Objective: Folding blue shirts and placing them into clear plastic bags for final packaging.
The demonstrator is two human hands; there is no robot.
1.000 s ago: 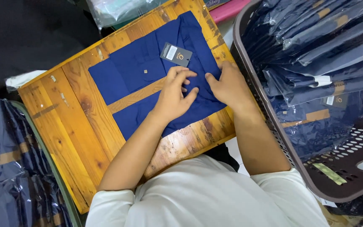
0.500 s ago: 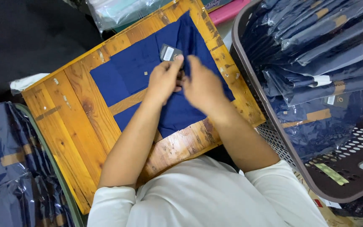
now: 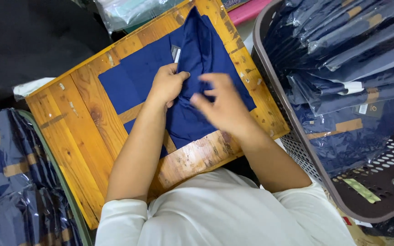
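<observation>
We have folded one side of the navy blue cotton shirt (image 3: 192, 91) inward since a second ago; it lies on the scuffed wooden worktop (image 3: 78, 123). Our left hand (image 3: 167, 84) pinches the fold shut, while our right hand (image 3: 222, 105), blurred, hovers open, holding nothing.
</observation>
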